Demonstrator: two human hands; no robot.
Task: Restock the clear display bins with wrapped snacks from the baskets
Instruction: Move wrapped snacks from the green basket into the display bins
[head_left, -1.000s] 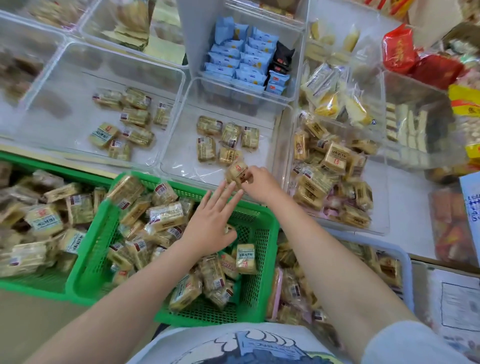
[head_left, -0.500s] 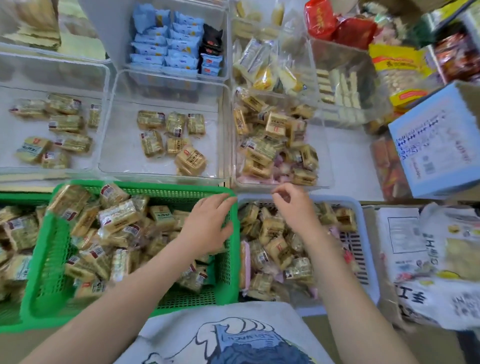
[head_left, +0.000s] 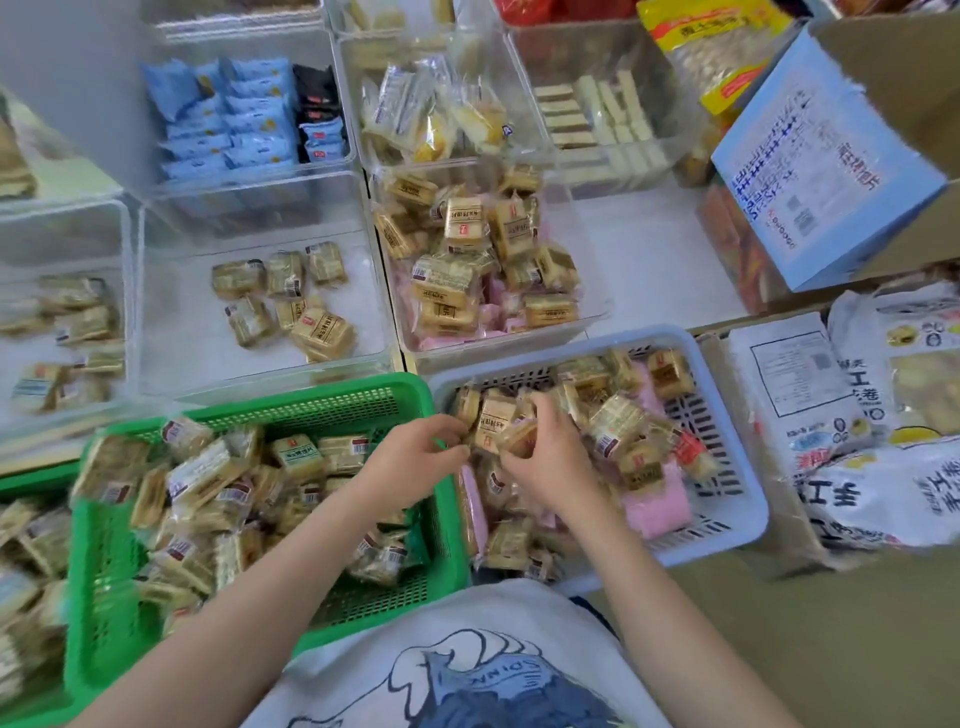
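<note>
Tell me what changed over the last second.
The right hand let a wrapped snack go into the middle clear bin, then drew back into the grey basket and closed on a snack there. The left hand left the green basket and joined it. Bins and baskets stayed put.
</note>
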